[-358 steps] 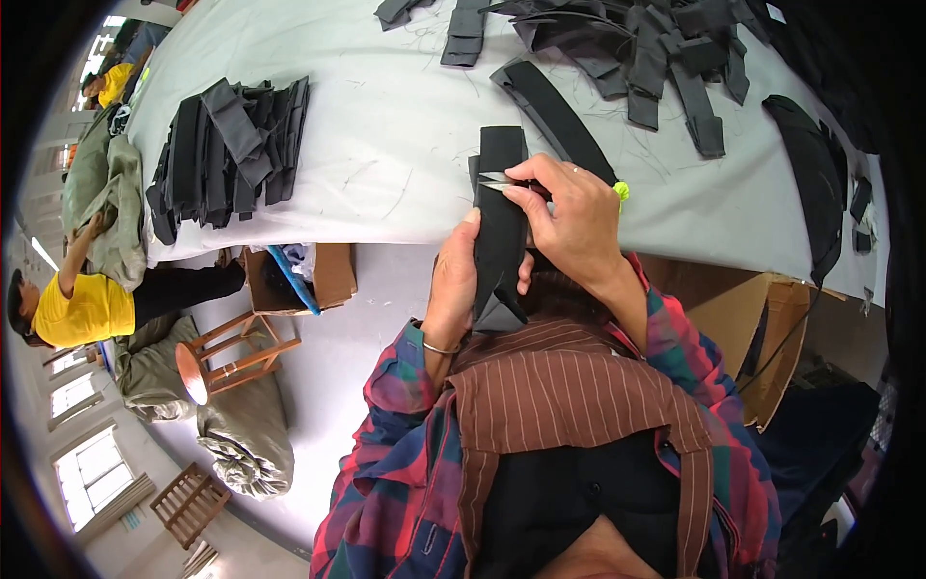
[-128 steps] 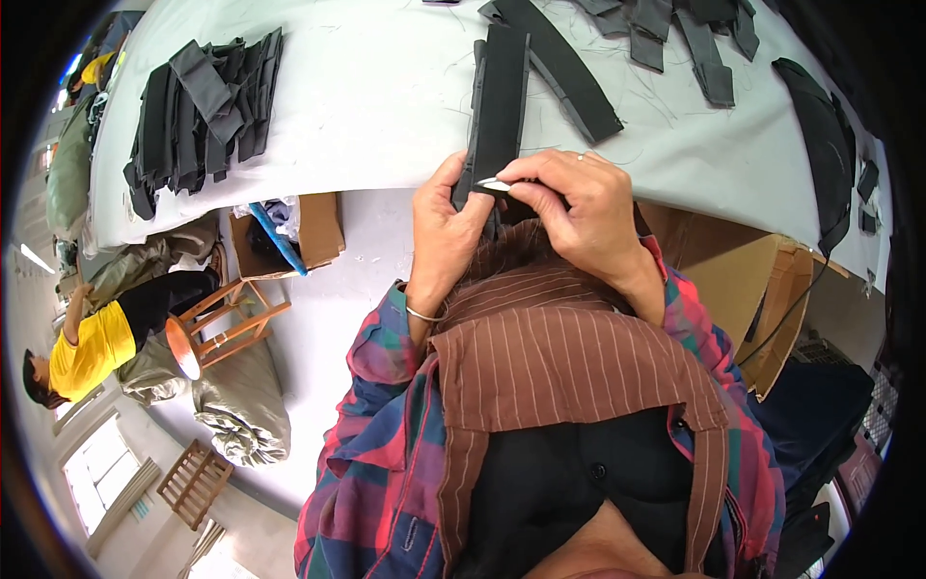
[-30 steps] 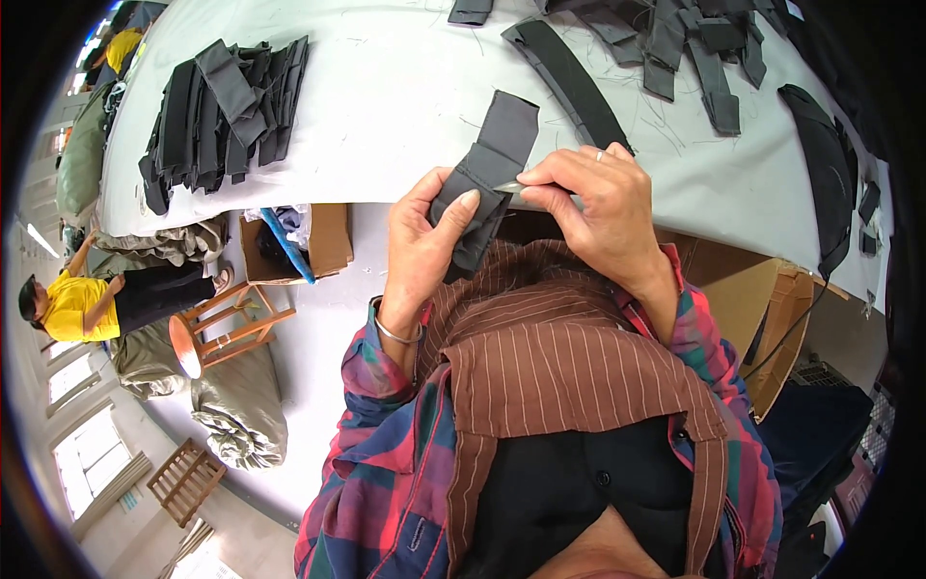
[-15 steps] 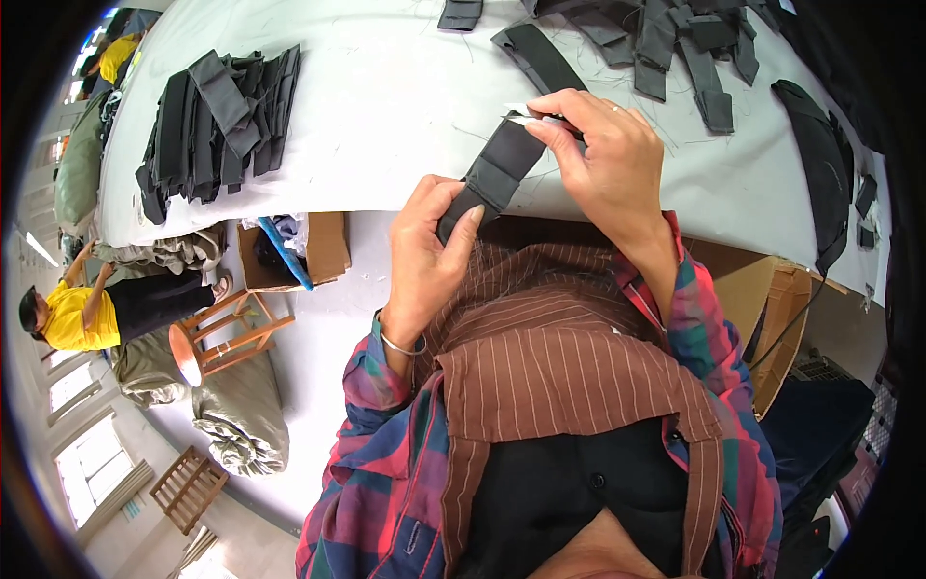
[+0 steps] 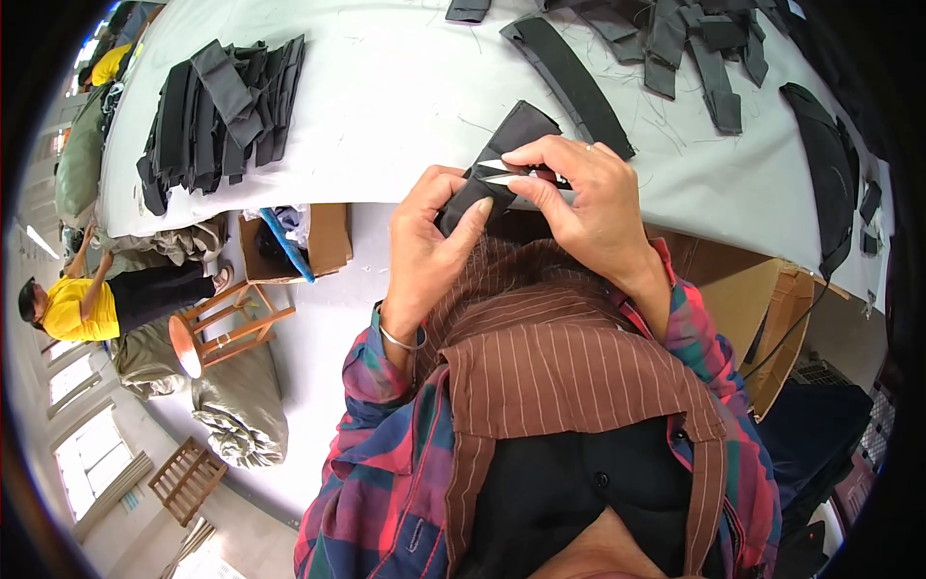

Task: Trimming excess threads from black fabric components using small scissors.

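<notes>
Pinched between the thumb and fingers of my left hand (image 5: 424,236) is a folded black fabric strip (image 5: 521,127), held over the near edge of the table. My right hand (image 5: 596,198) is closed around small thread snips (image 5: 498,178). Their two pale blades lie slightly apart against the middle of the strip, next to my left thumb; whether they touch a thread is too small to see. Just beyond my right hand, a longer black strip (image 5: 571,85) rests on the white tabletop (image 5: 386,106).
A stack of black strips (image 5: 217,116) lies at left, and a loose heap (image 5: 675,43) at the far right. A long black item (image 5: 820,159) sits near the right edge. Below stand cardboard boxes (image 5: 333,241) and a wooden stool (image 5: 236,328). A person in yellow (image 5: 82,307) is farther left.
My right hand has moved nearer and left, bringing the snips from the strip's far end to its middle by my left thumb. More of the longer strip on the table now shows.
</notes>
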